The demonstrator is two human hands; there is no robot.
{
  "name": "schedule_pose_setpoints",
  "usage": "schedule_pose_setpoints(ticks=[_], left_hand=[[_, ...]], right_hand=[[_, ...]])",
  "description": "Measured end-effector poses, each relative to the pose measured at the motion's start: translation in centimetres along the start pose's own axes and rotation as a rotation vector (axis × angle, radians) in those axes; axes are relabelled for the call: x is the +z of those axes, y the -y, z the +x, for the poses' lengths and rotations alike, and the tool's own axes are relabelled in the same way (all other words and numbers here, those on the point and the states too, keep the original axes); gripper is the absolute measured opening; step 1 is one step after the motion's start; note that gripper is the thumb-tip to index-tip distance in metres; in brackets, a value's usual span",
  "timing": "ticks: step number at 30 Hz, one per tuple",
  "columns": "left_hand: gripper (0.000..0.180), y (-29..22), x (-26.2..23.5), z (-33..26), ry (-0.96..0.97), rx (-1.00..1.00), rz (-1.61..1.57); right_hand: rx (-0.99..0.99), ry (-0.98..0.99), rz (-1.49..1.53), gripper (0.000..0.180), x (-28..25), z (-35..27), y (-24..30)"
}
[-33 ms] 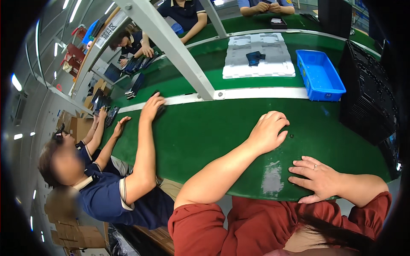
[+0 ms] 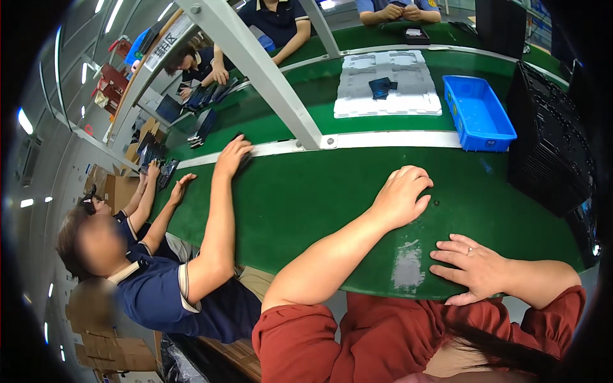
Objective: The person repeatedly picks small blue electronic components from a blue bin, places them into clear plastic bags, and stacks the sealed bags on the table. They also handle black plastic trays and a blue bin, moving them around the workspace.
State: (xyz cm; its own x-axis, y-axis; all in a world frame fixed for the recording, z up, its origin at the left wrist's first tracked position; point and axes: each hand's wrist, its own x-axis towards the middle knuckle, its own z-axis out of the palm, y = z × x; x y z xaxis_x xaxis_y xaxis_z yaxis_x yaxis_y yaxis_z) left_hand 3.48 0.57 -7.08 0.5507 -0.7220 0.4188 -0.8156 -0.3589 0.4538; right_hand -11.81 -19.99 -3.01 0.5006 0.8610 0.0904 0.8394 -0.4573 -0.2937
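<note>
I see my left hand [image 2: 401, 196] loosely curled and empty on the belt [image 2: 300, 198], my right hand [image 2: 476, 268] flat and empty at its near edge; the tray [image 2: 388, 86] at 12 o'clock could slide past unreached.

My left hand [image 2: 402, 195] is extended forward, fingers curled under, palm down. My right hand [image 2: 476, 268] lies flat, fingers spread.
</note>
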Motion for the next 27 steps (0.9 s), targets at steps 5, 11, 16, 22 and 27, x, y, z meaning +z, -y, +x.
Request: schedule_pose_setpoints(ticks=[5, 11, 16, 22, 27], left_hand=[[0.025, 0.1, -0.3, 0.3, 0.027, 0.015, 0.000], [0.013, -0.6, -4.2, 0.3, -0.041, -0.094, -0.108], [0.013, -9.9, -12.7, 1.0, -0.380, 0.147, -0.444], [0.025, -18.3, -18.9, -3.0, -0.457, 0.433, -0.537], [0.022, -18.0, -17.8, -2.2, -0.504, 0.751, -0.446]], right_hand=[[-0.054, 0.049, -0.095, 0.063, 0.9, 2.2, 1.7], [-0.089, -0.003, -0.102, 0.056, 2.0, 3.9, 2.6], [-0.044, -0.030, -0.029, 0.056, 2.7, 2.8, 2.0], [-0.099, -0.065, 0.056, 0.056, 3.5, 2.8, 1.5], [-0.138, -0.101, 0.062, 0.052, 3.8, 2.2, 1.0]])
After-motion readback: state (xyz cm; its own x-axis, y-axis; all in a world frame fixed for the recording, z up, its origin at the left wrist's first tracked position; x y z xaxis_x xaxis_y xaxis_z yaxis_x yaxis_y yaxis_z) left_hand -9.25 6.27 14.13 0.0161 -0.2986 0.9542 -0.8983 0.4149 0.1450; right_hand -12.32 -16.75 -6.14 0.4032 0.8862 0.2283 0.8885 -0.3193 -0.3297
